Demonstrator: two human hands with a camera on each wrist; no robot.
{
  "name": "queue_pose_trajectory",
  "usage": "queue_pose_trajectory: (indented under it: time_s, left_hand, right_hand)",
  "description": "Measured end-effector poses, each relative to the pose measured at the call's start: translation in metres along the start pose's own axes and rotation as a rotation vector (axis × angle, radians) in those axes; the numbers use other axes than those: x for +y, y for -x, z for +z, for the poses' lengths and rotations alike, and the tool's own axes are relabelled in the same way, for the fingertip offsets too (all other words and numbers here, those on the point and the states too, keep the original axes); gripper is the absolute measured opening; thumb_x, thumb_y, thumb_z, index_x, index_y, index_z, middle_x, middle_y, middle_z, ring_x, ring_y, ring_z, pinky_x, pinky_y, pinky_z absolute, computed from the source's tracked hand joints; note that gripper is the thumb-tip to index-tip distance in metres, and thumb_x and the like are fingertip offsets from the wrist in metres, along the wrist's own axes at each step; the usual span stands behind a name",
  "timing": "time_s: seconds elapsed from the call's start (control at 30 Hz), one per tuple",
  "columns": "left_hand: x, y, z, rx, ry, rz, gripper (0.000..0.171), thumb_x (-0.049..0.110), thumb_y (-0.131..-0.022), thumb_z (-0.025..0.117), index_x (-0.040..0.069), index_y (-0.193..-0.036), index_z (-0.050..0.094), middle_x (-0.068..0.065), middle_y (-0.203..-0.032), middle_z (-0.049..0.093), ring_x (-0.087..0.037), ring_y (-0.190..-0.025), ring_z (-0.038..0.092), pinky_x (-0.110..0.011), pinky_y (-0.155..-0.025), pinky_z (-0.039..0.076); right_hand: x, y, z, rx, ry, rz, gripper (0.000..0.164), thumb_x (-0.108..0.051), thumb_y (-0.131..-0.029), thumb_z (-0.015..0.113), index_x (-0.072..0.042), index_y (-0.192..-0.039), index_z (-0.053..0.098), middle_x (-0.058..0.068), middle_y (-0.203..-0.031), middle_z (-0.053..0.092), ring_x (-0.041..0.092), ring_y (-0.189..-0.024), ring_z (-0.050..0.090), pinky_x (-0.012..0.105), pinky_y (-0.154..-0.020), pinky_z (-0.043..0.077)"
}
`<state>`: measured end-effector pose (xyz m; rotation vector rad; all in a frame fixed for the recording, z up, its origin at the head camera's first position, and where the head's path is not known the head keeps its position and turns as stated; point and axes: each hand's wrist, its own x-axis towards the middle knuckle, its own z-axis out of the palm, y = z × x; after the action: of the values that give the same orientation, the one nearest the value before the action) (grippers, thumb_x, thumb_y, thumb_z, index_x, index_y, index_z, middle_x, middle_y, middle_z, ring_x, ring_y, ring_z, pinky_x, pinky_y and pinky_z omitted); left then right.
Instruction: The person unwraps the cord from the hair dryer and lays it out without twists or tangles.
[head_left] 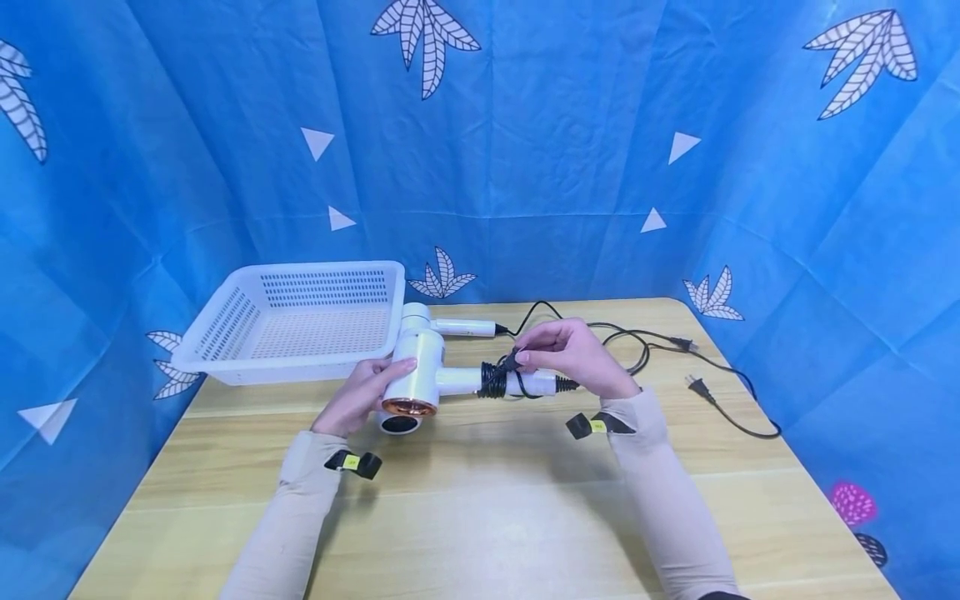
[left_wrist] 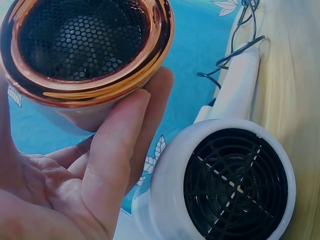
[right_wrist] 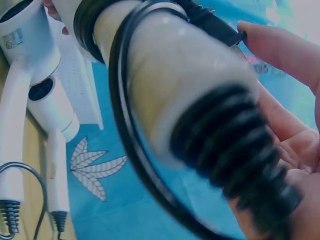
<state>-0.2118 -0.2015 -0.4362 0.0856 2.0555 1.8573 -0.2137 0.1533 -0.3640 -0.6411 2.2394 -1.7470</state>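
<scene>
My left hand grips the head of a white hair dryer with a copper-coloured rim, holding it above the table. Its handle points right, and a black cord is wound round it in several turns. With thumb and fingers, my right hand pinches the cord's black plug beside the handle. Below and behind the held dryer lies a second white hair dryer with a black grille. A third white hair dryer lies farther back, near the basket.
A white perforated basket stands at the back left of the wooden table. Loose black cords trail across the right side, ending in two plugs, one nearer the edge. Blue patterned cloth hangs around the table.
</scene>
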Motion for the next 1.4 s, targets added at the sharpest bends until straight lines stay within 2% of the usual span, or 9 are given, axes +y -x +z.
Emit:
queue_pose_trajectory:
  time_s: [0.17,0.37,0.57,0.77,1.0,1.13,1.2,1.4]
  left_hand:
    - [0.001,0.001,-0.001,-0.006,0.02,0.014,0.062,0.043,-0.103,0.06,-0.009,-0.136,0.053,-0.001,-0.096,0.076,-0.015,-0.083,0.075,-0.029,-0.071,0.063]
    - [0.001,0.0,-0.004,-0.001,0.018,0.015,0.063,0.044,-0.103,0.06,-0.008,-0.137,0.054,0.0,-0.095,0.076,-0.015,-0.082,0.075,-0.027,-0.068,0.062]
    - [0.001,0.0,-0.008,0.022,0.023,0.011,0.065,0.046,-0.102,0.061,-0.008,-0.137,0.054,0.001,-0.094,0.076,-0.013,-0.084,0.075,-0.027,-0.073,0.062]
    - [0.001,0.002,-0.01,0.065,0.021,0.015,0.067,0.049,-0.101,0.061,-0.008,-0.136,0.056,0.003,-0.093,0.076,-0.011,-0.084,0.074,-0.027,-0.075,0.062]
    - [0.003,0.004,-0.013,0.107,0.037,0.024,0.065,0.05,-0.101,0.062,-0.008,-0.132,0.057,0.004,-0.092,0.076,-0.011,-0.083,0.073,-0.027,-0.074,0.061]
    - [0.004,0.005,-0.017,0.13,0.037,0.017,0.066,0.051,-0.1,0.062,-0.006,-0.132,0.058,0.004,-0.093,0.075,-0.01,-0.084,0.072,-0.026,-0.071,0.06]
    - [0.004,0.005,-0.019,0.131,0.04,0.017,0.067,0.052,-0.1,0.062,-0.007,-0.132,0.057,0.004,-0.094,0.074,-0.01,-0.084,0.072,-0.026,-0.072,0.06]
    - [0.002,0.004,-0.024,0.135,0.057,0.021,0.071,0.052,-0.101,0.061,-0.009,-0.137,0.053,0.004,-0.095,0.074,-0.01,-0.084,0.074,-0.027,-0.076,0.063]
  right_hand:
    - [-0.01,0.005,0.011,0.017,0.068,-0.03,0.025,-0.015,-0.087,0.084,-0.004,-0.108,0.076,0.003,-0.097,0.08,0.017,-0.085,0.077,0.032,-0.08,0.064]
    - [-0.016,0.006,0.025,0.012,0.093,-0.057,0.021,-0.014,-0.086,0.084,-0.004,-0.103,0.078,0.008,-0.095,0.08,0.018,-0.082,0.077,0.033,-0.076,0.064]
    - [-0.019,0.007,0.034,0.014,0.108,-0.05,0.019,-0.012,-0.085,0.085,-0.004,-0.101,0.078,0.012,-0.093,0.08,0.021,-0.079,0.076,0.032,-0.072,0.063]
    - [-0.018,0.007,0.04,0.019,0.152,-0.02,0.018,-0.015,-0.084,0.086,-0.007,-0.098,0.078,0.009,-0.092,0.08,0.027,-0.082,0.077,0.033,-0.072,0.063]
    - [-0.015,0.005,0.051,0.017,0.144,-0.005,0.016,-0.012,-0.084,0.085,-0.005,-0.097,0.078,0.01,-0.09,0.08,0.025,-0.08,0.077,0.034,-0.071,0.064]
    - [-0.012,0.004,0.057,0.024,0.144,-0.005,0.016,-0.013,-0.084,0.086,-0.005,-0.096,0.078,0.009,-0.089,0.08,0.037,-0.084,0.076,0.03,-0.071,0.063]
    - [-0.009,0.003,0.059,0.03,0.143,0.001,0.017,-0.013,-0.084,0.086,-0.006,-0.096,0.078,0.009,-0.09,0.08,0.039,-0.085,0.076,0.03,-0.072,0.063]
    - [-0.001,-0.001,0.065,0.06,0.134,0.03,0.02,-0.013,-0.082,0.086,-0.003,-0.097,0.078,0.011,-0.093,0.081,0.021,-0.08,0.077,0.03,-0.074,0.063]
